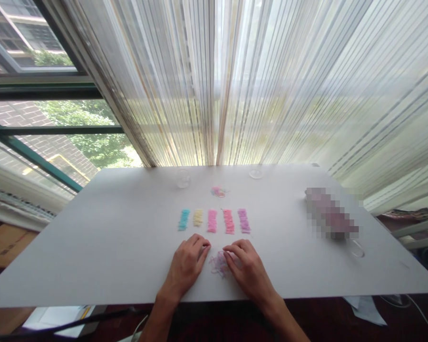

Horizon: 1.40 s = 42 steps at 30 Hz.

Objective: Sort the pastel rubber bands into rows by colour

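On the white table, a loose pile of pale purple and pink strands (219,264) lies between my hands. My left hand (190,259) is left of the pile, thumb and forefinger pinched on something I cannot make out. At the pile's right edge, my right hand (248,266) has its fingertips close together; what they hold is too small to tell. Beyond my hands, small pieces form a row of strips: teal (184,220), yellow (198,217), pink (212,221), coral (228,222) and purple (244,221).
A small multicoloured heap (219,191) lies behind the strips. A clear cup (183,178) and a clear lid (256,174) stand near the back edge of the table (128,228). A blurred-out long object (330,213) lies at the right, its clear loop (355,248) beside it.
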Tool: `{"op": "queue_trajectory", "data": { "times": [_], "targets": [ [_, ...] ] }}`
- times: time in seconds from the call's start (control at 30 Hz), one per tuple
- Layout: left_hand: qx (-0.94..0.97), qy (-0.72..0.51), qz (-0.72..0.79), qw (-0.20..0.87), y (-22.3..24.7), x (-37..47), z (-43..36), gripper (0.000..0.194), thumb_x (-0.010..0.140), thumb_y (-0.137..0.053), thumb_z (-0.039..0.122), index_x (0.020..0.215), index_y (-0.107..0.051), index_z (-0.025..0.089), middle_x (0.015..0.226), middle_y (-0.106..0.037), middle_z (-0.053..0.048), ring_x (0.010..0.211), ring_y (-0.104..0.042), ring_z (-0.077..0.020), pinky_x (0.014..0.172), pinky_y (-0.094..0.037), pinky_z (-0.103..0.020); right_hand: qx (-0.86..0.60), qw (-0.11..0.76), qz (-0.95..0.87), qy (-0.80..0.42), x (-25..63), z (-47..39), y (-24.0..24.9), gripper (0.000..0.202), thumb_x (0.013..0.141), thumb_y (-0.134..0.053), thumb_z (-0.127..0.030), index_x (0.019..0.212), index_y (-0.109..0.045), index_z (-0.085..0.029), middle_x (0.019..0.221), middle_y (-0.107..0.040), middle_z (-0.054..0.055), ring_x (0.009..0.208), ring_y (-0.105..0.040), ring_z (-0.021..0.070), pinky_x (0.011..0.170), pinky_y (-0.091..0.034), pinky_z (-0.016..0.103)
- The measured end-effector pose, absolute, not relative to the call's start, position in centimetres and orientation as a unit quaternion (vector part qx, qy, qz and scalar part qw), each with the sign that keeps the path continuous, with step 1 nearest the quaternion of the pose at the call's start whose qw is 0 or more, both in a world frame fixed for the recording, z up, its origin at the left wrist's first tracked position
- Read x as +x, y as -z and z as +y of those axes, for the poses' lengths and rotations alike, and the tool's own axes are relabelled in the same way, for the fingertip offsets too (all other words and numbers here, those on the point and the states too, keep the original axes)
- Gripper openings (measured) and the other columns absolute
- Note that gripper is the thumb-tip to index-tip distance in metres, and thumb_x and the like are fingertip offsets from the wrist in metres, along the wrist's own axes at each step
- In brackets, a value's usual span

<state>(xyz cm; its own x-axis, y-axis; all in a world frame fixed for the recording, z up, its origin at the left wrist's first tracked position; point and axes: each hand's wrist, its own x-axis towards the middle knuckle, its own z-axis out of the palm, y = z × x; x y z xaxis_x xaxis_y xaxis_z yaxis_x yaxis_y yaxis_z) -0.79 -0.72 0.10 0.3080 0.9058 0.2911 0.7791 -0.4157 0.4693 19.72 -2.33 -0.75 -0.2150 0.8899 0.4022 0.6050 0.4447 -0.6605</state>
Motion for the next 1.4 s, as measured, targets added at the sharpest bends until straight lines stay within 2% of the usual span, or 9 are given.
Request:
{"op": "queue_trajectory", "data": {
  "times": [0.2,0.33,0.53,0.73,0.83,1.03,1.2,1.3,1.4],
  "targets": [
    [0.777,-0.307,0.514,0.197,-0.6,-0.6,-1.1,0.018,0.102,-0.050,0.028,0.097,-0.066,0.022,0.089,-0.072,-0.002,0.068,-0.064,-0.0155,0.072,-0.055,-0.028,-0.477,0.393,-0.762,-0.193,20.2,-2.1,0.5,0.017,0.095,-0.060,-0.019,0.108,-0.071,-0.024,0.095,-0.066,0.007,0.092,-0.064,0.0239,0.081,-0.058,0.040],
    [0.774,-0.310,0.501,0.229,-0.6,-0.3,-1.0,0.018,0.101,-0.052,0.030,0.101,-0.068,0.022,0.090,-0.075,-0.002,0.069,-0.067,-0.0148,0.072,-0.055,-0.026,-0.481,0.399,-0.752,-0.209,20.6,-1.9,0.4,0.013,0.096,-0.062,-0.021,0.104,-0.072,-0.024,0.094,-0.066,0.006,0.091,-0.064,0.0231,0.082,-0.058,0.038],
    [0.782,-0.322,0.478,0.239,-0.9,0.5,-0.5,0.018,0.101,-0.054,0.030,0.101,-0.070,0.021,0.090,-0.076,-0.002,0.069,-0.067,-0.0144,0.073,-0.054,-0.026,-0.472,0.437,-0.732,-0.225,21.1,-1.6,0.0,0.016,0.097,-0.063,-0.025,0.111,-0.070,-0.024,0.091,-0.067,0.005,0.087,-0.066,0.0209,0.080,-0.058,0.035],
    [0.784,-0.339,0.459,0.245,-0.9,1.1,-0.2,0.015,0.100,-0.057,0.027,0.100,-0.070,0.020,0.086,-0.075,-0.002,0.067,-0.065,-0.0134,0.071,-0.053,-0.025,-0.467,0.442,-0.733,-0.221,21.3,-1.3,-0.1,0.011,0.098,-0.063,-0.024,0.097,-0.073,-0.024,0.088,-0.068,0.004,0.086,-0.065,0.0205,0.077,-0.057,0.034],
    [0.782,-0.342,0.456,0.254,-0.6,1.1,-0.1,0.014,0.099,-0.059,0.028,0.103,-0.070,0.021,0.087,-0.074,-0.001,0.064,-0.062,-0.0120,0.069,-0.052,-0.024,-0.467,0.447,-0.730,-0.221,21.4,-1.0,-0.1,0.010,0.097,-0.064,-0.024,0.098,-0.074,-0.024,0.087,-0.068,0.004,0.085,-0.066,0.0203,0.076,-0.057,0.033],
    [0.786,-0.327,0.459,0.254,-0.1,1.1,0.3,0.015,0.101,-0.057,0.029,0.102,-0.070,0.020,0.075,-0.069,0.002,0.057,-0.054,-0.0109,0.061,-0.047,-0.022,-0.455,0.450,-0.735,-0.222,21.8,-0.5,-0.1,0.012,0.097,-0.063,-0.024,0.101,-0.074,-0.025,0.087,-0.068,0.004,0.084,-0.066,0.0198,0.075,-0.058,0.032],
    [0.794,-0.330,0.443,0.255,-0.5,1.0,0.4,0.012,0.101,-0.058,0.027,0.102,-0.068,0.021,0.079,-0.070,0.002,0.055,-0.052,-0.0099,0.059,-0.047,-0.022,-0.449,0.457,-0.736,-0.222,22.5,-0.4,0.0,0.010,0.095,-0.065,-0.017,0.099,-0.073,-0.023,0.086,-0.066,0.004,0.082,-0.066,0.0183,0.072,-0.058,0.030],
    [0.787,-0.338,0.451,0.253,-0.3,0.5,0.2,0.012,0.100,-0.060,0.028,0.109,-0.064,0.021,0.090,-0.072,0.000,0.055,-0.053,-0.0091,0.055,-0.047,-0.021,-0.480,0.446,-0.727,-0.205,24.1,-0.1,0.3,0.011,0.095,-0.065,-0.016,0.098,-0.073,-0.023,0.085,-0.065,0.004,0.080,-0.066,0.0180,0.072,-0.057,0.029],
    [0.777,-0.348,0.462,0.247,0.4,-0.4,-0.1,0.008,0.100,-0.059,0.024,0.106,-0.064,0.022,0.088,-0.070,0.000,0.057,-0.055,-0.0094,0.055,-0.048,-0.019,-0.525,0.438,-0.710,-0.173,26.1,0.4,0.8,0.011,0.095,-0.066,-0.018,0.099,-0.075,-0.024,0.083,-0.064,0.002,0.075,-0.065,0.0173,0.069,-0.057,0.029]
  ]
}}
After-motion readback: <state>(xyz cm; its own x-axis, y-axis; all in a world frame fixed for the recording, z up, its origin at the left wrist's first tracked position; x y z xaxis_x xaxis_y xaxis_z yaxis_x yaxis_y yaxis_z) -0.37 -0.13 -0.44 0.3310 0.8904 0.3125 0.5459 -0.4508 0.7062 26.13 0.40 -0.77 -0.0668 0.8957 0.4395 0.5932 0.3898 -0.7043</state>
